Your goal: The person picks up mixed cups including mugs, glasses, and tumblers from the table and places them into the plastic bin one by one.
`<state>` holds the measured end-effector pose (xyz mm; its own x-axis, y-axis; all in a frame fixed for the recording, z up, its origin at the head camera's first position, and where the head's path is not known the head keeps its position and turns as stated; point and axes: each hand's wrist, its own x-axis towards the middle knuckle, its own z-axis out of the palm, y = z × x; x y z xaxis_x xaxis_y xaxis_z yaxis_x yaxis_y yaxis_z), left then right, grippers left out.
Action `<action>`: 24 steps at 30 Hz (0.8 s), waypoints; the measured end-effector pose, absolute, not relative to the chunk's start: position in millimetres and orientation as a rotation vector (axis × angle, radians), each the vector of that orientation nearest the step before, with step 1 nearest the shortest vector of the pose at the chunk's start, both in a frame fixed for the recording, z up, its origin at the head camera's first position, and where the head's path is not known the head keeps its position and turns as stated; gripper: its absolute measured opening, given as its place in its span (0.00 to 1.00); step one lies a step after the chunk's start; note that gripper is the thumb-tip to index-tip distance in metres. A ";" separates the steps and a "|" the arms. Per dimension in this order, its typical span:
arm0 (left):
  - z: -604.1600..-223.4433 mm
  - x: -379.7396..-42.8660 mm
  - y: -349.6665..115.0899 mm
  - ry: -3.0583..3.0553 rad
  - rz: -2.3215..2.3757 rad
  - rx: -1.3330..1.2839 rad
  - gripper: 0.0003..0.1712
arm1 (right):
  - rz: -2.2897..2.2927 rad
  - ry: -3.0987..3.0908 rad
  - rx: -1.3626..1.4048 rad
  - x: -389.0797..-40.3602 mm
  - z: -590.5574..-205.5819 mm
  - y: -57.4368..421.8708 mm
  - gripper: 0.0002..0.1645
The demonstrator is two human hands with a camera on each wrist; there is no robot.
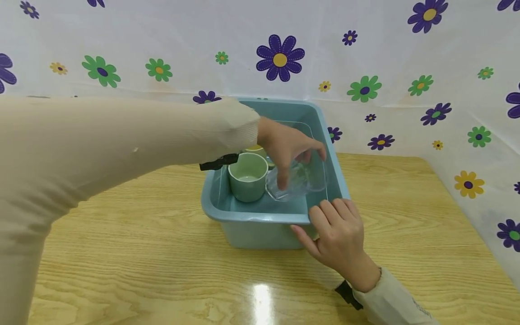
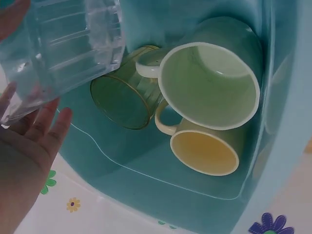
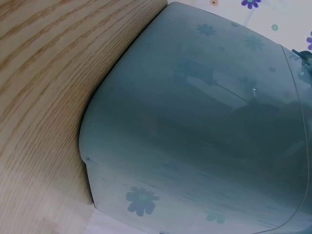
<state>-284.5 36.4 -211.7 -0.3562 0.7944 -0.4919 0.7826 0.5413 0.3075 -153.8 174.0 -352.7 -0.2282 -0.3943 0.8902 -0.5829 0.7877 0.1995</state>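
My left hand (image 1: 284,142) reaches down into a light blue plastic basin (image 1: 260,217) and holds a clear, ribbed plastic cup (image 2: 63,44) between thumb and fingers. The cup lies tilted inside the basin, close beside a large green mug (image 1: 248,178). Behind that mug sits a smaller yellow mug (image 2: 204,152), partly hidden in the head view by my left sleeve. A greenish clear glass (image 2: 119,97) lies on its side near both mug handles. At the basin's near right corner my right hand (image 1: 339,234) grips the rim, fingers over the top and thumb outside.
The basin stands on a light wood table (image 1: 134,253). Behind it and on the right hangs a white sheet (image 1: 227,27) printed with flowers. The basin's outer wall (image 3: 195,126) fills most of the right wrist view.
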 end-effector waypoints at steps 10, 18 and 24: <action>-219.4 -280.2 49.1 2.158 -0.241 1.240 0.53 | 0.217 -1.844 0.748 -154.2 -354.0 174.6 0.33; -231.7 -282.4 52.2 2.162 -0.313 1.256 0.54 | 0.214 -1.844 0.748 -154.2 -354.6 174.8 0.33; -243.6 -285.4 52.2 2.144 -0.329 1.245 0.56 | 0.212 -1.827 0.752 -155.2 -354.4 174.7 0.32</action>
<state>-285.4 52.2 -243.6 -0.3552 0.6900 -0.6306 0.8474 0.5225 0.0944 -155.2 174.7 -354.4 -0.2032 -0.3913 0.8976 -0.5865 0.7827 0.2084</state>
